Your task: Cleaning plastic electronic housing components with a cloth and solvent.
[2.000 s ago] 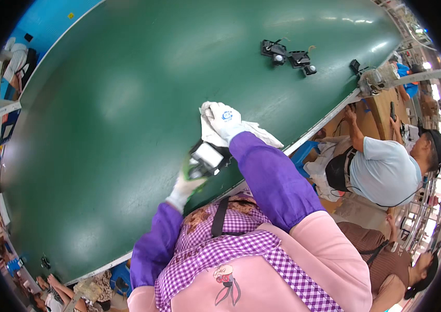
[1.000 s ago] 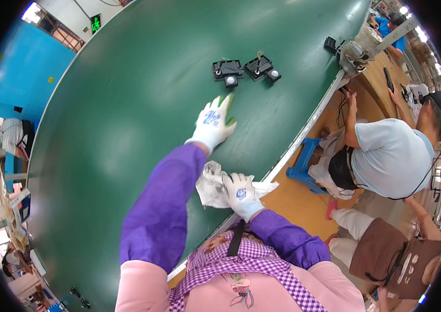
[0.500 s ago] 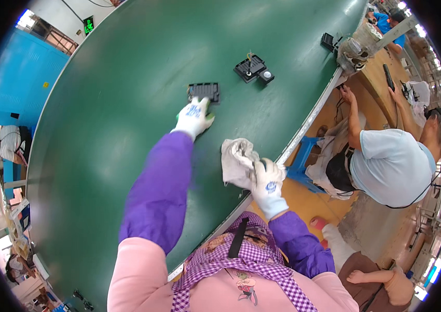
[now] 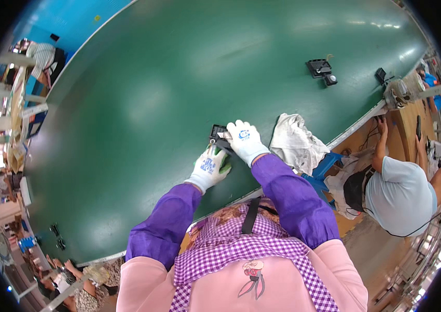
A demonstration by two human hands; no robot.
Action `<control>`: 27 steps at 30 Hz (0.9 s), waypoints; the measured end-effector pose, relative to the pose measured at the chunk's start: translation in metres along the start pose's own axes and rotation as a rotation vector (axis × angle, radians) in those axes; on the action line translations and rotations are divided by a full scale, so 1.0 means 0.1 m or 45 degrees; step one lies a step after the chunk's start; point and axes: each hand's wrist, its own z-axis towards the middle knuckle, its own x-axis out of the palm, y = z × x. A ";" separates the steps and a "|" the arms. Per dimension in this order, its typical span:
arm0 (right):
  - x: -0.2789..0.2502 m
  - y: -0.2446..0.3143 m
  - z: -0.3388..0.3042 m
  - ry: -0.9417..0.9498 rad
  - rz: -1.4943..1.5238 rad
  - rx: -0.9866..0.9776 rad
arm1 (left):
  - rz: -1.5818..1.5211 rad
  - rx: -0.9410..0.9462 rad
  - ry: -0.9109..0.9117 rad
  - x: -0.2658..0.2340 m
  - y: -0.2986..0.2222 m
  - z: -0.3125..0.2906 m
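A small black part (image 4: pixel 217 133) rests on the green belt (image 4: pixel 142 104) close to its near edge. My left hand (image 4: pixel 208 167), in a white glove with green fingertips, grips the part's near side. My right hand (image 4: pixel 245 141), also gloved, presses on the part from the right. Both arms wear purple sleeves. A crumpled white cloth (image 4: pixel 296 141) lies on the belt just right of my right hand, free of both hands.
Another black part (image 4: pixel 320 69) with a round piece sits farther along the belt at upper right. A person in a light blue shirt (image 4: pixel 399 192) bends over a wooden bench to the right. More people sit at lower left beyond the belt.
My left hand brought the black part from far out on the belt back to the near edge. My right hand let go of the cloth and joined it on the part.
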 end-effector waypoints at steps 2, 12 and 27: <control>0.11 0.01 0.00 -0.070 -0.169 0.001 | -0.094 -0.060 -0.116 0.15 0.00 -0.08; 0.01 0.10 0.08 0.084 -0.140 0.179 | 0.192 0.074 -0.195 0.78 0.07 -0.70; -0.64 -1.44 -0.81 -0.128 -0.046 1.215 | -0.007 0.135 0.172 -0.46 -0.34 -0.17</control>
